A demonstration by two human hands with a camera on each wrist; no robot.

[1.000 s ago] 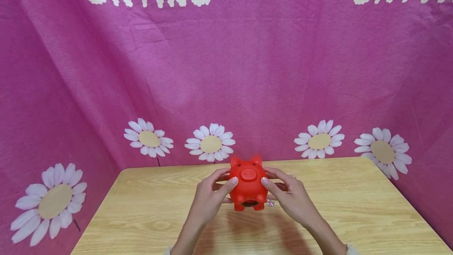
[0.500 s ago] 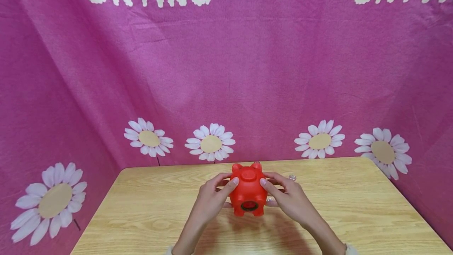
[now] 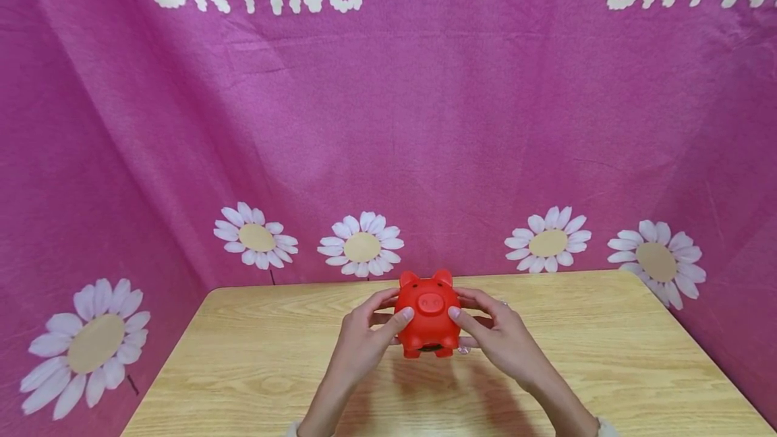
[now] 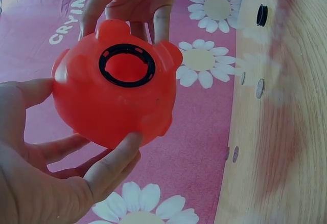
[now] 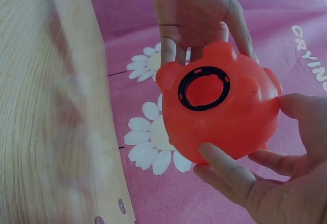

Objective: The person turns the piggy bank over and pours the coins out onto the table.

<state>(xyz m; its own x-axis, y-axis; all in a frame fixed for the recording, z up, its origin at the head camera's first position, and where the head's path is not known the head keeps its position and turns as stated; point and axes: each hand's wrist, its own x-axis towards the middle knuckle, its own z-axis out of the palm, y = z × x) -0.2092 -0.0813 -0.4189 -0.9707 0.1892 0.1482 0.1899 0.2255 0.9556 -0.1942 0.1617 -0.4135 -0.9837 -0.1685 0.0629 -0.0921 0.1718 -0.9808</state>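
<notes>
A red piggy bank [image 3: 429, 329] is held up over the table by both hands, its snout facing the head camera. My left hand [image 3: 369, 336] grips one side, thumb on the front and fingers round the flank. On the opposite side my right hand [image 3: 498, 336] grips it the same way. Both wrist views show a round hole with a black ring [image 4: 104, 70] in its belly, uncovered, with red inside. In the left wrist view a black cap [image 4: 262, 15] and several coins [image 4: 260, 88] lie on the table below.
The wooden table [image 3: 255, 356] ends at a pink cloth [image 3: 394, 120] printed with daisies and letters, which hangs behind and at both sides. A shiny coin [image 3: 464, 350] shows beside the right hand's fingers. More coins [image 5: 121, 206] appear in the right wrist view.
Half a second ago the piggy bank sat lower and leaned back, showing more of the belly hole. Now it is raised and tipped forward again, face in view. Both hands keep their grip.
</notes>
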